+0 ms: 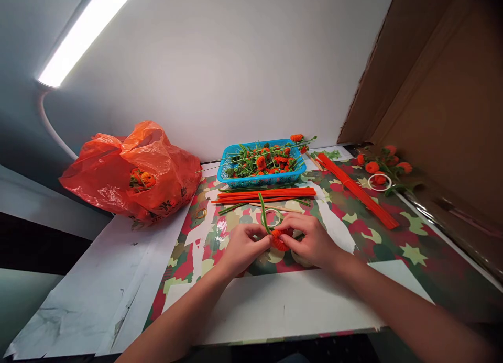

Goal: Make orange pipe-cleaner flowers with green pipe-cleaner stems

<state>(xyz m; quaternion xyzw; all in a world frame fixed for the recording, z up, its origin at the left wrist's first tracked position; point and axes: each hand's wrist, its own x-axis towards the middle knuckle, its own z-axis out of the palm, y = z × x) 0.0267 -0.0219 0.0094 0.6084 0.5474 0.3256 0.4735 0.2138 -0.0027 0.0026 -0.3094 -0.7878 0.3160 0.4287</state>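
Observation:
Over the near middle of the table, my left hand (249,243) and my right hand (308,238) pinch a small orange fuzzy flower (280,241) between them, from its two sides. It looks made of pipe cleaner. A green fuzzy stem (263,211) rises from beside my left fingertips, tilted to the left. Just behind the flower lies a white ring (272,217), partly covered by the stem and fingers. Further back, a bundle of orange pipe cleaners (267,195) lies crosswise, with some green pieces around it. My fingers hide part of the flower.
A blue basket (261,182) of orange and green flowers stands against the wall. An orange plastic bag (168,164) sits at left under a lamp (88,35). On the right lie another orange pipe-cleaner bundle (357,190), several finished flowers (371,167) and a cardboard panel (440,90).

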